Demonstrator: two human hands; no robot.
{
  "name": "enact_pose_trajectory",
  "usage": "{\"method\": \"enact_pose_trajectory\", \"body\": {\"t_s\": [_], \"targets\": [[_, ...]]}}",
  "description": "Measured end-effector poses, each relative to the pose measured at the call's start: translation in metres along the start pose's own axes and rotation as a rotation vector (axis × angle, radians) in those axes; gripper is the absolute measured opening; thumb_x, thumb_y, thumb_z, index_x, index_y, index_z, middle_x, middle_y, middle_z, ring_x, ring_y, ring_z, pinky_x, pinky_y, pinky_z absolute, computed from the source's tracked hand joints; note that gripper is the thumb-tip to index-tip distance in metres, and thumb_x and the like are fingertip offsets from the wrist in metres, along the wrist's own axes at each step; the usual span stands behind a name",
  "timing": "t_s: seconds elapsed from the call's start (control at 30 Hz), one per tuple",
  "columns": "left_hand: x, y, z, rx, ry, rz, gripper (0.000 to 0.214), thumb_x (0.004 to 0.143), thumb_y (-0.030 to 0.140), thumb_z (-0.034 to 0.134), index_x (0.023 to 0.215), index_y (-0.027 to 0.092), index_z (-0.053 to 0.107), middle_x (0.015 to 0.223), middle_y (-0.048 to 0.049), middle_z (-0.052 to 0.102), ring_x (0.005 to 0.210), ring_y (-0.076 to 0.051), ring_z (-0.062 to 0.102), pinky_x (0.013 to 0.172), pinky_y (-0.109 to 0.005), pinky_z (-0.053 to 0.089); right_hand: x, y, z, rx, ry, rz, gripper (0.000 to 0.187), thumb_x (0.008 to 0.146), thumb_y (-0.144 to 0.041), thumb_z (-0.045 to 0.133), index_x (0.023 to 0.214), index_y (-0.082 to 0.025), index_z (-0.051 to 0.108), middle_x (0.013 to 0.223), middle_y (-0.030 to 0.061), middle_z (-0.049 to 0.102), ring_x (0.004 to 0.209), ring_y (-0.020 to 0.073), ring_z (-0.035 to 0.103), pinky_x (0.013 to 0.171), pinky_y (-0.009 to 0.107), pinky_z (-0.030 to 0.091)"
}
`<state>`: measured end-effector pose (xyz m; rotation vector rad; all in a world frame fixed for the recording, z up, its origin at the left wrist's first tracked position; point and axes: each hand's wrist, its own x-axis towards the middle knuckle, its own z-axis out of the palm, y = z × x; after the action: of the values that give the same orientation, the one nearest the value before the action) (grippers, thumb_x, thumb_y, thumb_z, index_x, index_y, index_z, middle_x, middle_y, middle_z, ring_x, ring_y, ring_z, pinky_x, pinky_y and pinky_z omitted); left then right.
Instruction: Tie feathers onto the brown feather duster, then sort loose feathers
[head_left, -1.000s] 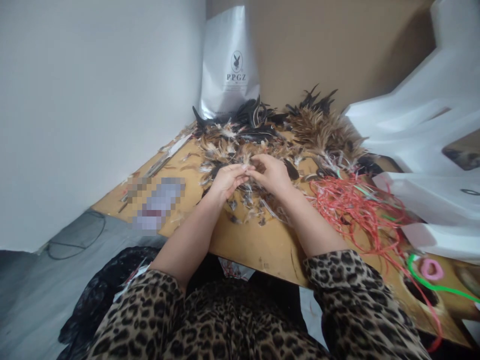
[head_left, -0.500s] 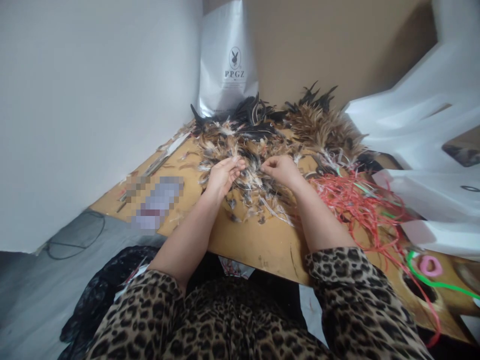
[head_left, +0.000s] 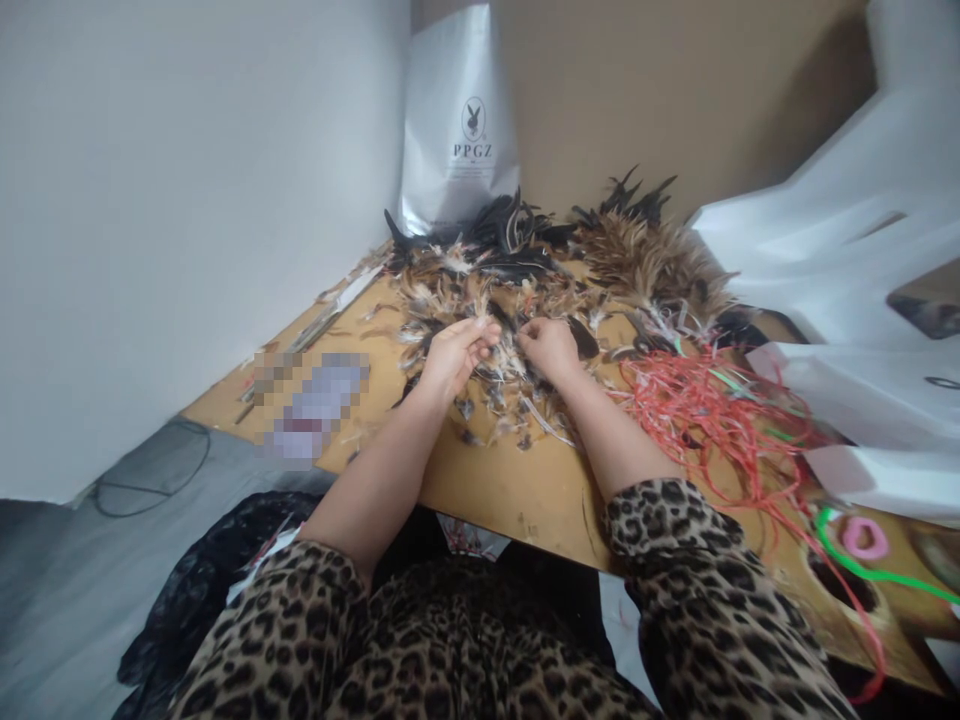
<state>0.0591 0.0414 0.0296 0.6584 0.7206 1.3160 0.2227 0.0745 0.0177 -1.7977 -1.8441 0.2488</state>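
A heap of brown, tan and black feathers (head_left: 525,265) covers the far part of a wooden board (head_left: 510,480). My left hand (head_left: 452,352) rests on the near side of the heap, its fingers curled and pinched on a small bunch of feathers. A few centimetres to the right, my right hand (head_left: 550,345) has its fingers bent down into the loose feathers (head_left: 517,400) and pinches at them. Both forearms are bare below leopard-print sleeves.
A tangle of red strings (head_left: 705,410) lies right of my right hand, with a green cord (head_left: 862,565) and pink ring (head_left: 862,538) beyond. A silver PPGZ bag (head_left: 457,120) leans in the corner. White bags (head_left: 847,280) pile at right. A white wall stands left.
One second ago both hands met fingertip to fingertip. They drew apart, the right going rightwards, and now the right has come back closer to the left, lower in the feathers.
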Motion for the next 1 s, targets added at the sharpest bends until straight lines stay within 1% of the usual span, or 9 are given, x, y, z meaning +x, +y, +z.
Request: {"method": "enact_pose_trajectory", "body": {"t_s": [0.07,0.17,0.27,0.33,0.4,0.53,0.67,0.8,1.0], "targets": [[0.0,-0.001,0.001,-0.031,-0.018,-0.009,0.007,0.079,0.014,0.059,0.082,0.01,0.064,0.08,-0.0067,0.07,0.066,-0.008,0.064,0.056,-0.015,0.045,0.0,0.0,0.001,0.081,-0.001,-0.017,0.017,0.071,-0.031,0.054,0.073,-0.02,0.068,0.074,0.0025,0.068,0.068,0.0151,0.059,0.064,0.025,0.042],[0.002,-0.003,0.0,-0.11,-0.031,-0.052,0.006,0.079,0.012,0.058,0.081,0.01,0.063,0.093,-0.0101,0.069,0.082,-0.012,0.066,0.073,-0.02,0.048,0.0,0.002,0.001,0.29,-0.007,-0.021,0.014,0.067,-0.028,0.056,0.069,-0.018,0.065,0.067,0.0005,0.066,0.062,0.0125,0.056,0.061,0.023,0.043],[0.009,-0.009,-0.005,-0.173,0.046,-0.119,0.005,0.079,0.011,0.058,0.081,0.011,0.062,0.092,-0.0112,0.069,0.086,-0.014,0.066,0.084,-0.026,0.048,-0.001,0.001,0.001,0.549,-0.071,0.057,0.008,0.062,-0.024,0.061,0.064,-0.016,0.062,0.055,-0.0015,0.061,0.05,0.0096,0.052,0.051,0.021,0.041],[0.014,-0.012,-0.01,-0.185,0.139,-0.153,0.005,0.079,0.01,0.057,0.08,0.011,0.062,0.083,-0.0098,0.069,0.082,-0.013,0.066,0.086,-0.028,0.047,-0.002,-0.002,0.0,0.708,-0.133,0.15,0.009,0.06,-0.023,0.064,0.063,-0.016,0.059,0.048,-0.0032,0.056,0.042,0.0081,0.048,0.043,0.019,0.037],[0.018,-0.014,-0.014,-0.19,0.184,-0.175,0.005,0.08,0.012,0.057,0.079,0.012,0.062,0.077,-0.0083,0.068,0.079,-0.012,0.066,0.086,-0.028,0.048,-0.004,-0.006,-0.002,0.844,-0.176,0.224,0.013,0.059,-0.021,0.068,0.065,-0.016,0.057,0.044,-0.0043,0.054,0.039,0.0077,0.048,0.038,0.017,0.034],[0.015,-0.011,-0.013,-0.185,0.125,-0.143,0.007,0.081,0.011,0.056,0.078,0.012,0.062,0.079,-0.0073,0.068,0.073,-0.011,0.065,0.079,-0.025,0.049,-0.006,-0.011,-0.008,1.039,-0.213,0.28,0.025,0.054,-0.017,0.075,0.071,-0.015,0.057,0.05,-0.0048,0.057,0.041,0.0078,0.053,0.037,0.016,0.038],[0.009,-0.006,-0.007,-0.173,0.039,-0.103,0.007,0.08,0.011,0.057,0.079,0.011,0.064,0.081,-0.0058,0.068,0.069,-0.008,0.063,0.068,-0.018,0.048,-0.006,-0.013,-0.014,1.116,-0.244,0.308,0.028,0.053,-0.023,0.08,0.069,-0.014,0.058,0.051,-0.0037,0.058,0.042,0.0077,0.054,0.038,0.017,0.041],[0.009,-0.003,-0.007,-0.188,0.024,-0.087,0.007,0.08,0.01,0.057,0.08,0.012,0.064,0.079,-0.0043,0.067,0.065,-0.005,0.061,0.063,-0.016,0.046,-0.006,-0.012,-0.018,1.108,-0.198,0.311,0.031,0.054,-0.036,0.079,0.064,-0.014,0.06,0.052,-0.002,0.057,0.045,0.009,0.055,0.037,0.017,0.039],[0.006,-0.001,-0.005,-0.164,-0.017,-0.091,0.007,0.08,0.01,0.057,0.081,0.012,0.064,0.084,-0.0056,0.069,0.067,-0.006,0.063,0.061,-0.015,0.046,-0.004,-0.01,-0.022,1.022,-0.125,0.279,0.034,0.052,-0.045,0.078,0.065,-0.015,0.065,0.048,-0.0041,0.053,0.042,0.0056,0.043,0.037,0.018,0.029]]}}
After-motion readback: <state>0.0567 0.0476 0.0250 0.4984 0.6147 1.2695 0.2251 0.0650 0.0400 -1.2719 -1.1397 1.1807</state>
